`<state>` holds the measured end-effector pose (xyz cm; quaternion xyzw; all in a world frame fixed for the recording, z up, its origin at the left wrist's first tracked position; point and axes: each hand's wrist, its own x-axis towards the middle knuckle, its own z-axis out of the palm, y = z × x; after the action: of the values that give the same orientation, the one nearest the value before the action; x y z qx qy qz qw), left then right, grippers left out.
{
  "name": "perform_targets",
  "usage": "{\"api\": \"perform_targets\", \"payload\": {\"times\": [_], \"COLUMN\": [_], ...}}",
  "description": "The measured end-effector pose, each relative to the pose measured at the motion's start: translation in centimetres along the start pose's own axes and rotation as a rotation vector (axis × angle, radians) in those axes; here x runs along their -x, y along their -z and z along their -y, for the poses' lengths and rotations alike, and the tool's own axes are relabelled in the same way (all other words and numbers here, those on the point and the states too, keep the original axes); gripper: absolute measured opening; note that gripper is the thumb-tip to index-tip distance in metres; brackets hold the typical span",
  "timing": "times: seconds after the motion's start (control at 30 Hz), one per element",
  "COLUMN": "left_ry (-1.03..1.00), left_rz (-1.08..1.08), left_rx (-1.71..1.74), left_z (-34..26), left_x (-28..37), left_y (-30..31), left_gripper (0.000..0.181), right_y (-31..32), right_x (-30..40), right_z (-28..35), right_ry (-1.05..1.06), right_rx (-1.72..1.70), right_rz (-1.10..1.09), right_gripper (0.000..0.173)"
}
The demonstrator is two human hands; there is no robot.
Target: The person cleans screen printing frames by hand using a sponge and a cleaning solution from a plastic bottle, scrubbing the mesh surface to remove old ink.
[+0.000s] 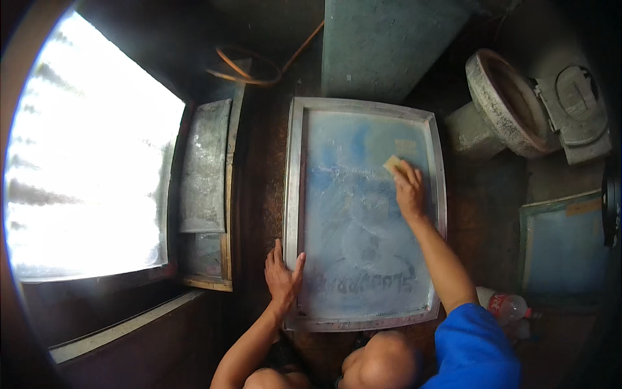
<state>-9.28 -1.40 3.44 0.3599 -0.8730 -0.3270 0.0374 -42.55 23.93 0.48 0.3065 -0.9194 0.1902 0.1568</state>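
Before me lies a screen-printing frame (pixel 293 194) with pale metal rails. Its bluish mesh (pixel 359 228) looks wet, with whitish streaks, darker blue patches and faint lettering near the lower end. My right hand (pixel 410 192) pinches a yellowish sponge or pad (pixel 392 164) against the upper right part of the mesh. My left hand (pixel 285 277) grips the left rail towards its near end, with the thumb over the rail and the fingers along the outer side. The sponge is partly hidden by my right fingers.
At right stand a grimy, toilet-like fixture (pixel 503 104), another framed screen (pixel 566 248) and a plastic bottle (pixel 508 306). A grey panel (pixel 206 165) leans beside a bright window (pixel 92 155) at left. An orange hose (pixel 302 47) curls beyond the frame, near a greenish panel (pixel 379 48).
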Motion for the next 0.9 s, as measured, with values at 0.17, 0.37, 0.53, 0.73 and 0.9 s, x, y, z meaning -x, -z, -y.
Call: {"api": "perform_targets", "payload": {"times": [0.17, 0.37, 0.53, 0.73, 0.9], "left_ry": [-0.013, 0.008, -0.005, -0.002, 0.040], "left_rz": [0.053, -0.022, 0.026, 0.002, 0.023], "left_rx": [0.032, -0.030, 0.011, -0.006, 0.031], "left_z": [-2.3, 0.4, -1.9, -0.7, -1.2], "left_x": [-0.6, 0.2, 0.0, -0.2, 0.0], "left_y": [-0.8, 0.4, -0.3, -0.5, 0.4], "left_gripper": [0.084, 0.084, 0.084, 0.085, 0.084], "right_y": [0.5, -2.2, 2.7, -3.2, 0.3], "right_x": [-7.2, -1.0, -2.8, -4.8, 0.9], "right_z": [-4.7, 3.8, -3.5, 3.4, 2.2], "right_ry": [-0.229, 0.048, -0.183, -0.118, -0.075], "right_rx": [0.210, -0.035, 0.176, -0.017, -0.010], "right_rz": [-0.152, -0.015, -0.065, -0.070, -0.079], "right_gripper": [0.041, 0.035, 0.032, 0.030, 0.039]}}
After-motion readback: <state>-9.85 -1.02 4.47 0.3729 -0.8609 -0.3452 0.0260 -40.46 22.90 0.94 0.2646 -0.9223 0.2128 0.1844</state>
